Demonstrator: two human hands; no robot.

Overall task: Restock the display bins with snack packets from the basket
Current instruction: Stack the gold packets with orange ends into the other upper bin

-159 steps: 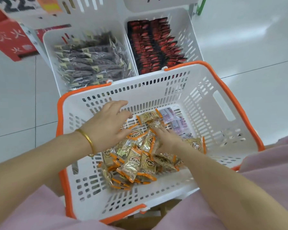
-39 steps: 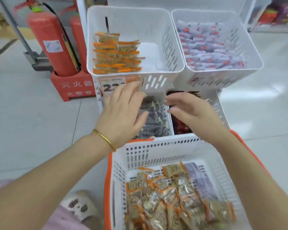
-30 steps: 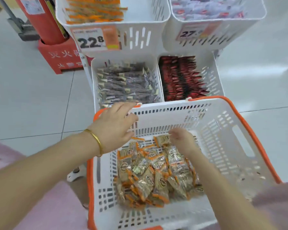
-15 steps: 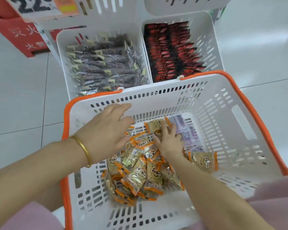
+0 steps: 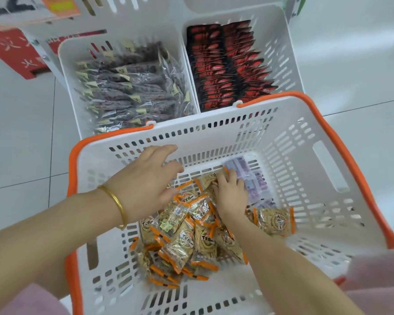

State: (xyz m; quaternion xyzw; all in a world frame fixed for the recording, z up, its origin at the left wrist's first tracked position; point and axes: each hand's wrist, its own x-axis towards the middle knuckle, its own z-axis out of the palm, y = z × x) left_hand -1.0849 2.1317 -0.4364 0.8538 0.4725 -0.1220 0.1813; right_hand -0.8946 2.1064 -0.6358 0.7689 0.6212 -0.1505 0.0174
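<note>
Since half a second ago the right hand (image 5: pixel 231 196) has slid up-frame, its fingers now flat on the snack packets (image 5: pixel 187 237) heaped mid-basket (image 5: pixel 328 169). The left hand (image 5: pixel 143 185) hovers, fingers spread, holding nothing. The packets are glossy gold with orange crimped ends and look light and slippery, probably best scooped by the handful.

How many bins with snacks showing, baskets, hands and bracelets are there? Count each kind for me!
Bins with snacks showing: 2, the dark-packet bin and the red-packet bin
Basket: 1
Hands: 2, the left hand and the right hand
Gold bracelet: 1
Total: 6
</note>
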